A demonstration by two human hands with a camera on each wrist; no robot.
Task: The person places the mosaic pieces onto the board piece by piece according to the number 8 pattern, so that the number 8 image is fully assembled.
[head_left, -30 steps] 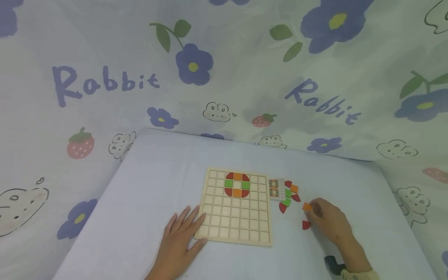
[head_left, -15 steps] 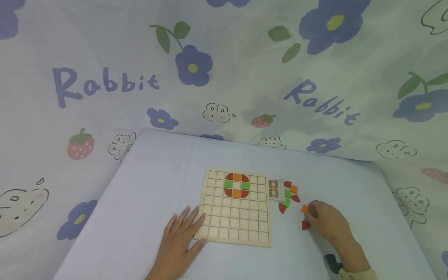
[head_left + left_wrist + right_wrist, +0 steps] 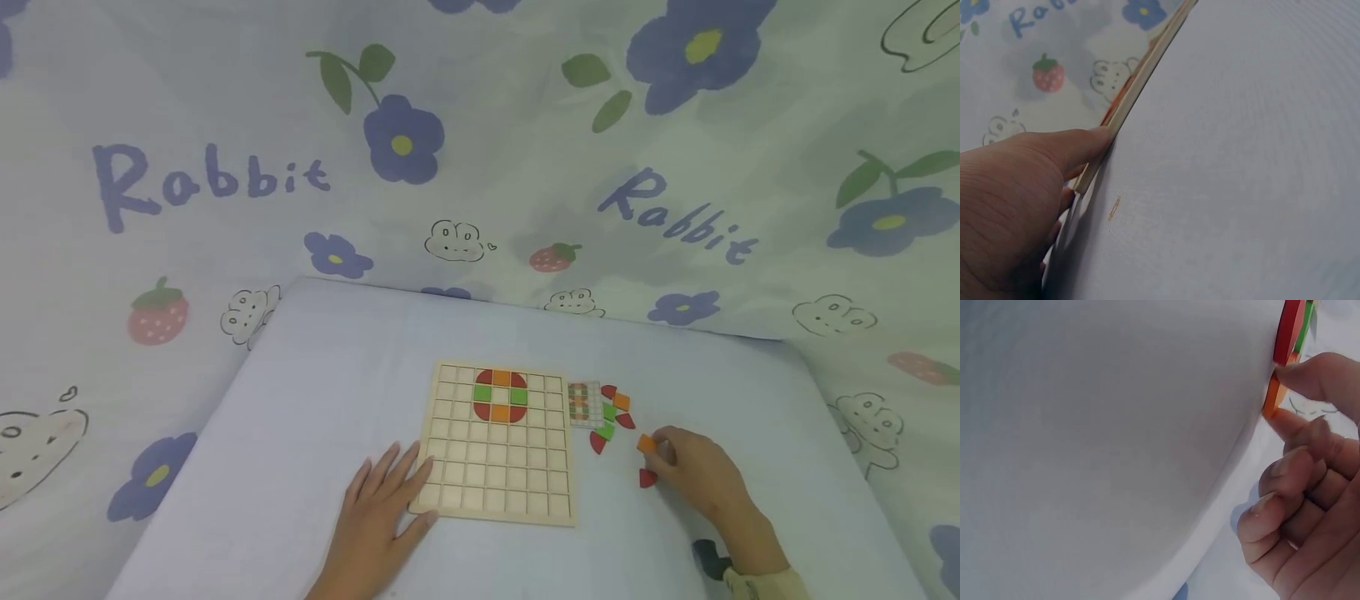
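Note:
A wooden grid board lies on the table, with red quarter-circle, orange square and green square tiles forming a ring near its far edge. My left hand rests at its lower left corner, fingers spread; in the left wrist view the thumb touches the board's edge. To the right of the board, my right hand pinches an orange square tile between thumb and forefinger, also seen in the right wrist view as the orange tile. A red quarter-circle tile lies just below that hand.
A small pattern card lies against the board's right side. Beside it are loose tiles: an orange square, green squares and red quarter circles. A dark object is by my right wrist. A patterned cloth hangs behind the table.
The head view has turned slightly, so everything sits a little further left. My right hand keeps its pinch on the orange tile at nearly the same spot; the left hand stays put.

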